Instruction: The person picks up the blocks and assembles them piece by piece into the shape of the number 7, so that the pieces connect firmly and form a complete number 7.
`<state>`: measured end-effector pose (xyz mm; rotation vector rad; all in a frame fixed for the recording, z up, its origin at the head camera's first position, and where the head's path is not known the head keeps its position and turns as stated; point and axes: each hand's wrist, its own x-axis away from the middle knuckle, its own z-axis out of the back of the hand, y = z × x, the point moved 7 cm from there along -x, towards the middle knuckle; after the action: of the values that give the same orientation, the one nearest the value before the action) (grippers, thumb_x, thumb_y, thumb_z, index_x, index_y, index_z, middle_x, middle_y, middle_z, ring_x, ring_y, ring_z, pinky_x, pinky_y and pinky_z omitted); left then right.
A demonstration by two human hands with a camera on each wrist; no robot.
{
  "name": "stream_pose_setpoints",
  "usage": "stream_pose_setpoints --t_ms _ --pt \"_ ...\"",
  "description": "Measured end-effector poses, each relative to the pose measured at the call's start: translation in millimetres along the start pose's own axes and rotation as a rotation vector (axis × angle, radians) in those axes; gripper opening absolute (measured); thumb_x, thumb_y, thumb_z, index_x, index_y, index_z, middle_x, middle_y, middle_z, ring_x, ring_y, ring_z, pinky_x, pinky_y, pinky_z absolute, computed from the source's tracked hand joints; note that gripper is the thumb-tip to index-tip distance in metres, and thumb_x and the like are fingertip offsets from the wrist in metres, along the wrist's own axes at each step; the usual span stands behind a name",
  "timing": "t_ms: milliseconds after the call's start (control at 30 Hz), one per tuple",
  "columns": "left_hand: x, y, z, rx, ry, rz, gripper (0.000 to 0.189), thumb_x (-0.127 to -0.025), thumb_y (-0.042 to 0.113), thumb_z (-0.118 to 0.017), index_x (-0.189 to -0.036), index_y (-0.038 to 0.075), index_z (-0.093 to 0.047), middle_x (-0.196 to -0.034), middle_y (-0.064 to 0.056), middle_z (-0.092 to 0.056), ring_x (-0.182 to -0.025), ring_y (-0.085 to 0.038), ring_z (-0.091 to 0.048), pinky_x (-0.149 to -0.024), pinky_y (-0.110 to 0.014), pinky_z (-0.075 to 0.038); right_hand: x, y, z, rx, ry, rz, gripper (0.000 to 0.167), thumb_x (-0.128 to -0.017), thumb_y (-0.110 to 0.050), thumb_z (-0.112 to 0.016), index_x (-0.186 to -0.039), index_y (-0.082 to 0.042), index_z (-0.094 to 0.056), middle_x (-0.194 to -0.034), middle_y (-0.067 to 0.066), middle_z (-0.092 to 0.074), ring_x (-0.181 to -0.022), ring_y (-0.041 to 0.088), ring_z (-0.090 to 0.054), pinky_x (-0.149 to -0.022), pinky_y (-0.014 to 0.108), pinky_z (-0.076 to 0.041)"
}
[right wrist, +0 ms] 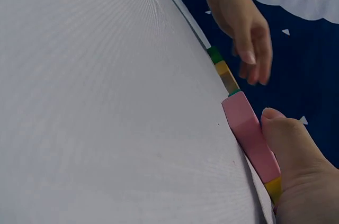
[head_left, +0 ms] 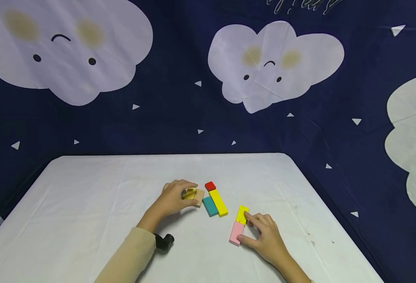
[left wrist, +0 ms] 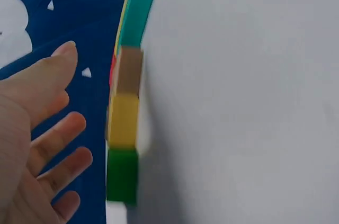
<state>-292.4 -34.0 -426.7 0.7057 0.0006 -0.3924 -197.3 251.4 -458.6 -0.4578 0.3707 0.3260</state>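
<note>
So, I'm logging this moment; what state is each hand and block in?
Pink block: lying flat.
Near yellow block: flat, adjoining pink.
Long yellow block: flat.
Teal block: flat, beside long yellow.
Red block: lying flat.
Wooden block: flat.
Left yellow block: flat, beside wooden.
Green block: lying beside left yellow.
Left hand: gripping nothing.
Right hand: touching pink and near yellow.

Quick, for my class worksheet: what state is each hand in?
Left hand: open, holding nothing, near the plain wood-coloured block.
Right hand: open, at the pink rectangular block and short yellow rectangular block, apparently gripping neither.
</note>
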Motion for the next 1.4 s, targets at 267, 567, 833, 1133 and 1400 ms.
stream_pose_setpoints --t_ms 267,567,833,1133,1400 --pt "14.5 -20.4 -1.5 -0.046 0.020 0.075 0.063 -0.081 0.042 -0.080 -0.136 0.020 -0.060 -0.141 -0.004 -0.058 -0.135 -0.029 -0.047 -0.105 -0.052 -0.031 0.6 3 0 0.017 -0.015 -0.017 0.073 -0.070 -0.058 -0.082 -0.129 -0.017 -0.067 -0.099 -0.019 -0.061 -0.094 0.001 -0.044 -0.084 0.035 -0.039" --pt "15.0 -25.2 -13.9 -0.042 0.055 0.073 0.063 -0.082 0.047 -0.078 -0.137 0.023 -0.059 -0.143 -0.005 -0.055 -0.137 -0.030 -0.043 -0.109 -0.056 -0.029 -1.0 2 -1 0.014 -0.015 -0.014 0.074 -0.069 -0.060 -0.082 -0.129 -0.018 -0.067 -0.098 -0.019 -0.059 -0.094 0.001 -0.043 -0.085 0.035 -0.038" --pt "12.7 -29.7 -19.8 -0.031 0.086 0.091 0.061 -0.084 0.048 -0.076 -0.138 0.024 -0.058 -0.144 -0.005 -0.054 -0.137 -0.030 -0.041 -0.109 -0.055 -0.026 -1.6 1 0 0.016 -0.018 -0.016 0.075 -0.069 -0.060 -0.082 -0.129 -0.019 -0.067 -0.097 -0.021 -0.058 -0.095 0.001 -0.043 -0.085 0.035 -0.038" --pt "7.9 -32.1 -18.6 -0.039 0.055 0.115 0.073 -0.084 0.048 -0.075 -0.147 0.024 -0.049 -0.147 -0.007 -0.051 -0.136 -0.030 -0.039 -0.106 -0.054 -0.026 -1.4 0 0 0.016 -0.021 -0.020 0.075 -0.068 -0.060 -0.083 -0.129 -0.018 -0.068 -0.098 -0.020 -0.059 -0.096 0.002 -0.044 -0.086 0.036 -0.039" --pt "3.2 -35.2 -18.5 -0.052 0.029 0.146 0.074 -0.080 0.051 -0.078 -0.144 0.024 -0.053 -0.146 -0.005 -0.052 -0.133 -0.029 -0.040 -0.100 -0.050 -0.029 -0.6 1 -2 0.017 -0.027 -0.030 0.076 -0.068 -0.061 -0.082 -0.129 -0.018 -0.068 -0.098 -0.020 -0.059 -0.096 0.002 -0.044 -0.086 0.036 -0.039"
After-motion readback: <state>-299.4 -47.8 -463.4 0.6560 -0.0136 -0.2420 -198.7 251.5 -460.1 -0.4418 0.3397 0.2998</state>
